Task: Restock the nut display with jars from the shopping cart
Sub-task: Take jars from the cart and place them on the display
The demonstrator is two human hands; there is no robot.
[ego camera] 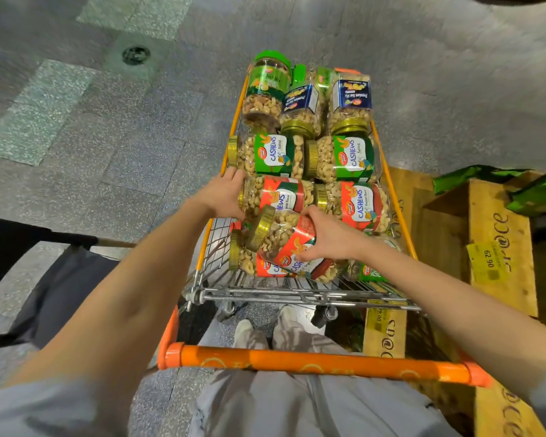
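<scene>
Over the cart [297,361], right hand [328,239], fingers grasping tilted jar [281,236], left hand [223,194], fingers' state unclear, crates [498,234] alongside

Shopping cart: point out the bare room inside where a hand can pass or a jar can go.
Bare wire floor in the near-left corner, bordered by the orange rail, the near wall and the gold lids. Elsewhere jars lie packed to the far end; the right hand grips a lifted jar.

Orange on handle of silver wire shopping cart [322,362]. Gold lids and red-white labels on clear plastic cashew jars [360,206] mid-frame; green-labelled cashew jars [350,157] above, blue-labelled nut jars [352,96] topmost. Speckled grey floor [139,137], pale green patches upper left.
</scene>
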